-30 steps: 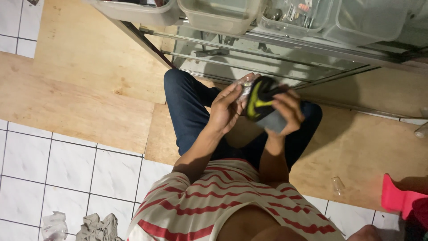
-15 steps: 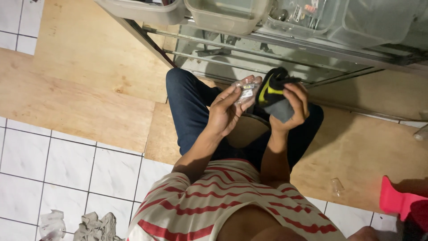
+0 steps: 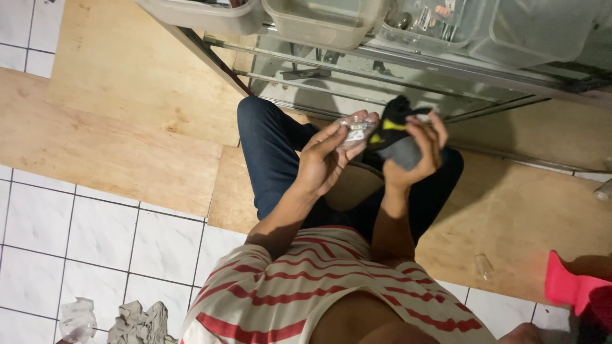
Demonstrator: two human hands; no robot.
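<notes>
small clear packet and black pouch held over the lap

nearest, crumpled rags (image 3: 137, 322) lie on the white tiles by the plywood floor (image 3: 115, 153) edge. above the lap the left hand (image 3: 325, 159) curls its fingers around a small clear packet (image 3: 354, 131) with a yellow-and-white label. just beside it the right hand (image 3: 417, 150) grips a black pouch (image 3: 395, 137) with a yellow stripe. since half a second ago both hands have risen a little and the pouch has tipped upright. farthest, clear plastic bins (image 3: 322, 22) sit along the metal shelf (image 3: 408, 60); one holds small bottles, too blurred to tell.
</notes>
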